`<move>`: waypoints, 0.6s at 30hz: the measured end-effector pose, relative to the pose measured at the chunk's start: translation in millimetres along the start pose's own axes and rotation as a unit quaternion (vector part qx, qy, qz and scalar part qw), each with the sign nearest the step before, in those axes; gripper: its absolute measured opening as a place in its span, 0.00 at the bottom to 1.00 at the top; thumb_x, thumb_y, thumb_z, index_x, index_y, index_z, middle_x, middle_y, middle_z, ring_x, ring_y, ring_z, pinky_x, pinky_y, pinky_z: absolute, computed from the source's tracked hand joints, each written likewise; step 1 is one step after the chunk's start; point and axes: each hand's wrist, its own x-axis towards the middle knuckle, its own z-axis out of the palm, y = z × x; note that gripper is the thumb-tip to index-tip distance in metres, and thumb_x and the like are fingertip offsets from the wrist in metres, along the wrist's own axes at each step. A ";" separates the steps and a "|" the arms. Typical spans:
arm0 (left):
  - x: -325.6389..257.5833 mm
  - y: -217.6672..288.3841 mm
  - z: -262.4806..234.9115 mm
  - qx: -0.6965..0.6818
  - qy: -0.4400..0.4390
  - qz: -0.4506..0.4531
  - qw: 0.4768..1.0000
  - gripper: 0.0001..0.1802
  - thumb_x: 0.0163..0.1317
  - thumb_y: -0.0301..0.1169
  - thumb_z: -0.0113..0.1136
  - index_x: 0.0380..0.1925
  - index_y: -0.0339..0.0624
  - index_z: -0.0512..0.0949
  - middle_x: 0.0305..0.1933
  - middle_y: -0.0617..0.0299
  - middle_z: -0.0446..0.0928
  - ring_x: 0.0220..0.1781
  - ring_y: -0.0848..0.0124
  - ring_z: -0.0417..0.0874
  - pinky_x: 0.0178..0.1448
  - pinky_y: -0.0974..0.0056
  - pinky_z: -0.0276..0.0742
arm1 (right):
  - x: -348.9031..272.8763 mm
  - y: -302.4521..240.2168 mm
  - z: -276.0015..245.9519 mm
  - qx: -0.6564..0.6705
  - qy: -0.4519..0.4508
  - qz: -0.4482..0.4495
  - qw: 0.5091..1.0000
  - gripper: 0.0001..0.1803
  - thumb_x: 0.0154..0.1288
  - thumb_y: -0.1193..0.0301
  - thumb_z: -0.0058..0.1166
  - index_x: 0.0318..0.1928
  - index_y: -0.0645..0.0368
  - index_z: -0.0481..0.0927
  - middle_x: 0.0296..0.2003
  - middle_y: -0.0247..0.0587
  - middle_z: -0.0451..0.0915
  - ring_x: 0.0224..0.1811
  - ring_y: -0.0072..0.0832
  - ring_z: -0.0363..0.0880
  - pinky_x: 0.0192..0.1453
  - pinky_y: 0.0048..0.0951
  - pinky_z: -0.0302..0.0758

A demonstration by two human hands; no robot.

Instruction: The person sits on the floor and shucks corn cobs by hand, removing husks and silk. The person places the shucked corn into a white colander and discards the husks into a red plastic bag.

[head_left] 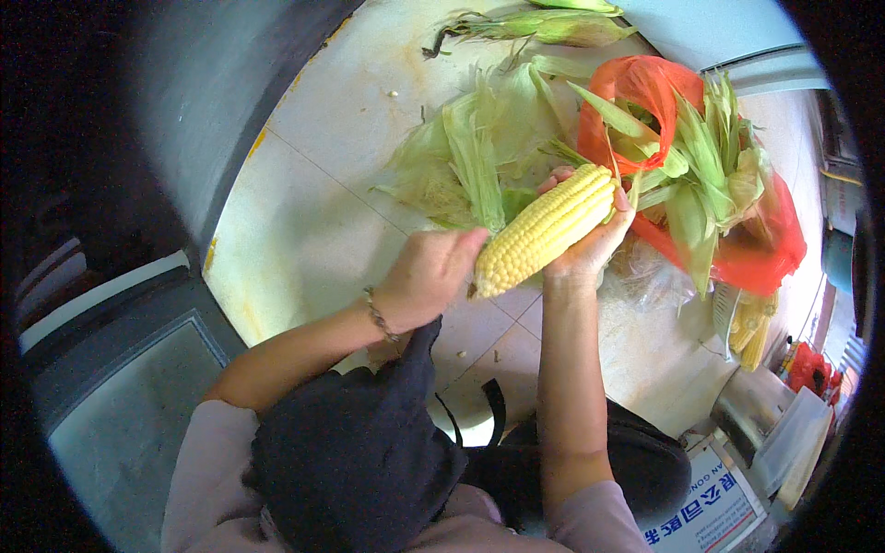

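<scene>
A husked yellow ear of corn (544, 230) lies tilted in my right hand (595, 247), which grips its thicker end from below. Its tip points down toward my left hand (426, 275). That hand, with a braided bracelet on the wrist, is closed beside the tip, thumb against curled fingers. Whatever it pinches, if anything, is hidden. Beyond the ear, peeled green husks (475, 152) are spread on the floor. A red plastic bag (774, 244) at the right holds leafy corn and loose husks (701, 207).
More corn in husk (562, 28) lies at the far edge of the tiled floor (323, 212). Several bare yellow ears (751, 327) rest below the red bag. A printed box (705, 502) and a clear plastic container (791, 433) stand at lower right. A dark-framed panel (138, 396) is at the left.
</scene>
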 end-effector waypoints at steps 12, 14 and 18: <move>11.0 -10.9 -13.9 -0.178 -0.129 -0.241 0.945 0.22 0.67 0.47 0.48 0.51 0.42 0.70 0.45 0.64 0.73 0.36 0.80 0.75 0.38 0.72 0.74 | 1.1 -16.6 -12.3 0.241 -0.164 0.122 0.949 0.36 0.61 0.45 0.49 0.57 0.63 0.66 0.42 0.45 0.70 0.40 0.32 0.71 0.53 0.37 0.71; 23.5 9.0 2.4 -0.243 -0.142 -0.224 0.933 0.25 0.69 0.49 0.44 0.55 0.42 0.69 0.48 0.62 0.72 0.38 0.80 0.76 0.40 0.71 0.75 | 0.6 -11.8 -5.8 0.175 -0.134 0.083 0.972 0.35 0.62 0.43 0.43 0.54 0.63 0.67 0.41 0.47 0.72 0.38 0.34 0.72 0.50 0.39 0.73; 32.7 -9.1 32.5 -0.216 -0.092 -0.113 0.965 0.29 0.69 0.53 0.37 0.51 0.38 0.72 0.42 0.62 0.75 0.37 0.79 0.75 0.38 0.70 0.74 | -0.1 1.9 15.1 0.067 -0.054 -0.002 0.996 0.29 0.62 0.45 0.41 0.45 0.60 0.72 0.36 0.45 0.75 0.36 0.35 0.73 0.45 0.37 0.73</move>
